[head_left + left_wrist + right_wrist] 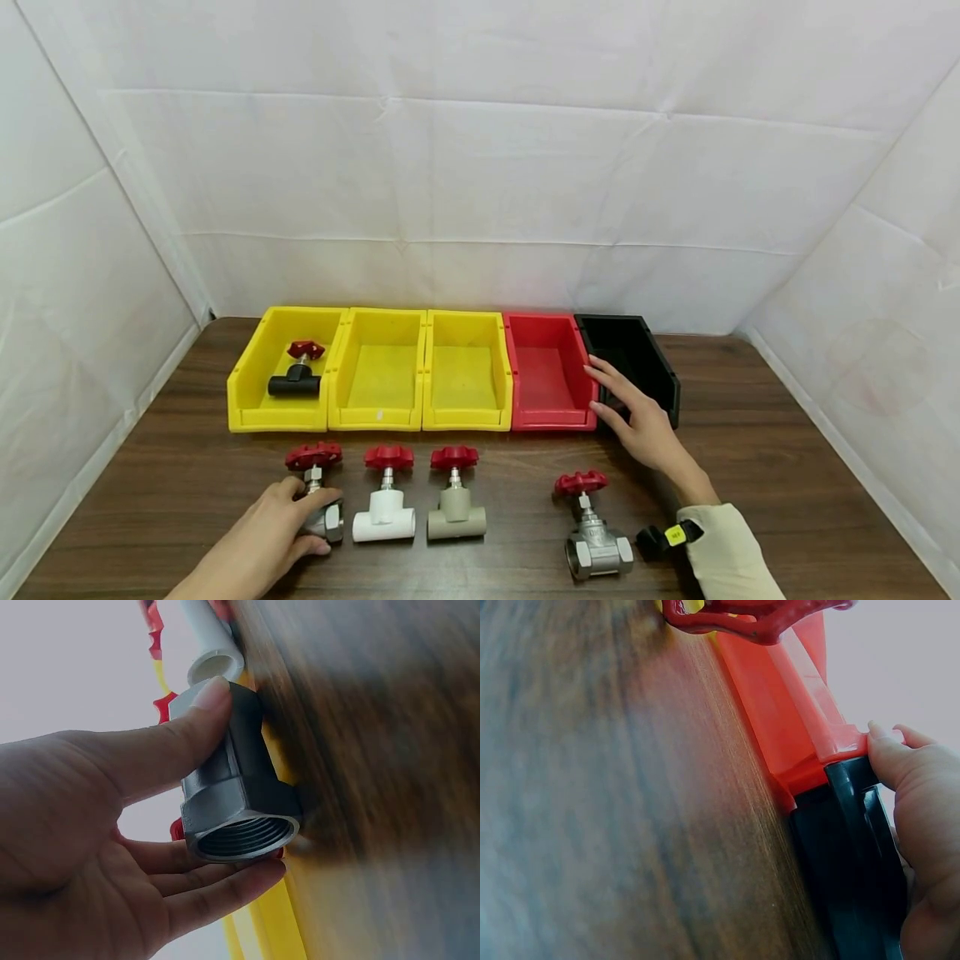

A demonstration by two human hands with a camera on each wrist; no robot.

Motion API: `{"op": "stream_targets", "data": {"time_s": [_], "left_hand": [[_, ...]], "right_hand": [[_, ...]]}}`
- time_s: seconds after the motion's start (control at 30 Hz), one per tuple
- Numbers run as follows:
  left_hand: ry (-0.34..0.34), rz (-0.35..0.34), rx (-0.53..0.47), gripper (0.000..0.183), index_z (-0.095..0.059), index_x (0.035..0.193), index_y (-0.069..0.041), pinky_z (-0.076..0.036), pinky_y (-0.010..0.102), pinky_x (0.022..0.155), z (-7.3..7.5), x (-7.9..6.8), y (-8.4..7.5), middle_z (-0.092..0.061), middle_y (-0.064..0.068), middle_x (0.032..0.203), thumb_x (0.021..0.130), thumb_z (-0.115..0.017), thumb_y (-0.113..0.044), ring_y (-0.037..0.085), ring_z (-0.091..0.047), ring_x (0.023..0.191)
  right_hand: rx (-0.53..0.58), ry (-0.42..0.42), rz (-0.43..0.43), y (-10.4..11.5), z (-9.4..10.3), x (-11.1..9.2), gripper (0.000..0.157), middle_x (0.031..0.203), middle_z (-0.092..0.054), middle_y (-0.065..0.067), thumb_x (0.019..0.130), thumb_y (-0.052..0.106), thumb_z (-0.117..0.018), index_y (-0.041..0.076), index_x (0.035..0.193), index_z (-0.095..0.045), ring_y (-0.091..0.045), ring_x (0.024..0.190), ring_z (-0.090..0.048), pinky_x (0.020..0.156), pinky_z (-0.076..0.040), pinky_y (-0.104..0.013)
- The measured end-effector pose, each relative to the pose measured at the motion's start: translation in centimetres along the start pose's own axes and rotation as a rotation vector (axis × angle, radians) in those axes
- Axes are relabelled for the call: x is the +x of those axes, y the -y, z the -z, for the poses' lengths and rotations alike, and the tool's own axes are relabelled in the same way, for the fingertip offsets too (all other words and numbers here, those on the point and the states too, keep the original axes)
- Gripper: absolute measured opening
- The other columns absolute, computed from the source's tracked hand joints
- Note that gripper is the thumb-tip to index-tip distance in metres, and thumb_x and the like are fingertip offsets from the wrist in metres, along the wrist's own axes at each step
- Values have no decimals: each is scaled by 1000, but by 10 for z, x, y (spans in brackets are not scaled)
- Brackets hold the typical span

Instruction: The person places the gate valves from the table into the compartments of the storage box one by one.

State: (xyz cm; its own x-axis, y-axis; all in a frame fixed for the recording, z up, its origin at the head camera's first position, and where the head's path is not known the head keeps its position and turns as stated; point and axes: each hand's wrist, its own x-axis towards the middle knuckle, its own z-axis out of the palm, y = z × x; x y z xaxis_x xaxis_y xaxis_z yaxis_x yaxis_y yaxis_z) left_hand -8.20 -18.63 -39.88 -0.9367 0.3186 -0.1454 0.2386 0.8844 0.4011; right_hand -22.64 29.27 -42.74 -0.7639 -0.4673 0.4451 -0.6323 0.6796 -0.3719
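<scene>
My left hand (273,533) grips a metal gate valve (327,521) with a red handwheel at the table's left front. In the left wrist view, the thumb lies on the valve's grey body (232,772), whose threaded end faces the camera, and the fingers reach around its far side. Relaxed and nearly straight, the fingers of my right hand (645,425) touch the right rim of the red bin (551,418), beside the black bin (663,375). The right wrist view shows the thumb on the red bin's corner (847,742); the other fingers are partly hidden.
Right of the left hand stand a white valve (384,517) and a beige valve (456,517). Another metal valve (596,546) stands near the right forearm. Several bins line the back; the leftmost yellow bin (247,408) holds a black valve (295,382). White sheeting (480,167) encloses the table.
</scene>
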Motion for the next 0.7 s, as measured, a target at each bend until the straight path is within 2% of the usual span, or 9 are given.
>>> {"op": "stream_targets", "data": {"time_s": [0.47,0.7], "left_hand": [[-54,-16,37,41,-67,112,-11,-48,39,65,-4,-2,-3,-51,6,86,75,-81,-23,20,-49,76],[-51,3,42,40,-66,112,-10,-49,41,67,-4,-1,-7,-53,8,88,76,-80,-22,23,-52,79]], "right_hand": [[13,-1,7,-2,0,0,64,152,-33,-3,89,9,-67,17,147,-40,-23,130,-43,88,-49,-44],[10,-1,9,-2,-1,0,63,152,-33,-3,89,9,-67,17,147,-40,-22,129,-43,87,-49,-43]]}}
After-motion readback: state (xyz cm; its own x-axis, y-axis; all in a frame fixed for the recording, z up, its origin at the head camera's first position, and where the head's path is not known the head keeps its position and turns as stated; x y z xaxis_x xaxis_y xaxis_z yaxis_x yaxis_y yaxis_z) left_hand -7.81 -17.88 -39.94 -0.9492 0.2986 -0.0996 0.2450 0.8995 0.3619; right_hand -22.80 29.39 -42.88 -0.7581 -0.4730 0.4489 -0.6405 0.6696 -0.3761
